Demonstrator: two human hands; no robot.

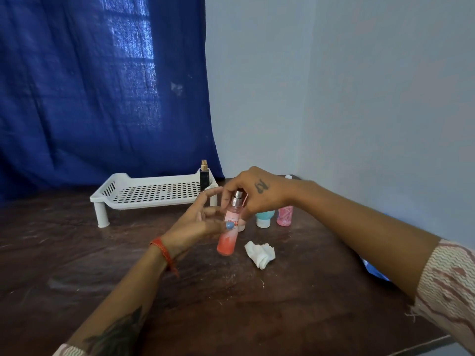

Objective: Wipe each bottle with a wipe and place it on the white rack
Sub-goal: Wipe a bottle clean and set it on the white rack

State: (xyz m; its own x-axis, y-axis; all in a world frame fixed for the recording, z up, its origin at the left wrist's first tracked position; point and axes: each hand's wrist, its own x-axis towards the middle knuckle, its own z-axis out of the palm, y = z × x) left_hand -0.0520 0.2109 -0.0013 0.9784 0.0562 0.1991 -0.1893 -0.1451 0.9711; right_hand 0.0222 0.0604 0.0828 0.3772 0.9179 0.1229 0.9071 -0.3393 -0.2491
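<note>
Item: slim pink-to-coral spray bottle with silver cap (pixel 229 227), tilted, above the dark wooden tabletop (pixel 128 253).
Left hand (pixel 198 222): thumb and fingers pinch its middle.
Right hand (pixel 257 194): fingertips pinch the cap.
Wipe: crumpled white wipe (pixel 260 253), lying unheld just below right hand.
Destination: white perforated plastic rack (pixel 154 192), beyond left hand.
Handling: take up wipe first; keep the mid-body grip.

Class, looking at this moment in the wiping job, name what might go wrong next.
1. The wipe lies on the table, so the pink spray bottle may be racked unwiped.
2. Right hand pinches only the cap; it might slip.
3. Reaching the white rack could topple the black bottle.
</note>
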